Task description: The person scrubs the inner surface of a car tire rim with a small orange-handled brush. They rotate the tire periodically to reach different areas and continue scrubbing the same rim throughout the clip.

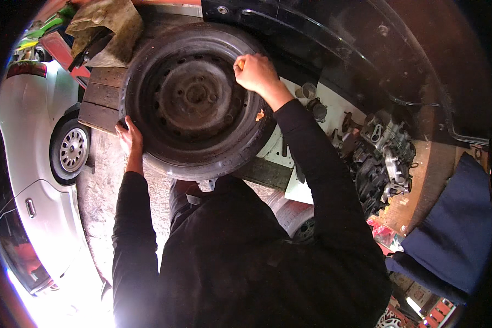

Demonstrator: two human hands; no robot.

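Observation:
A car wheel (195, 94), a black tyre on a dark, dirty steel rim, lies flat in front of me on a wooden bench (105, 97). My left hand (129, 138) grips the tyre's near-left edge. Over the tyre's right side, my right hand (257, 74) is closed in a fist. Between its fingers shows the end of a small orange-yellow thing; the rest of it is hidden by the hand. A torn orange-brown scrap (260, 115) lies on the tyre's sidewall below my right wrist.
A silver car (41, 169) stands at the left. Metal engine parts (385, 147) crowd the right side, near a small cup (308, 90). A dirty sack (112, 24) sits at the far left of the bench. Dark blue cloth (448, 224) hangs right; another tyre (291, 214) is below.

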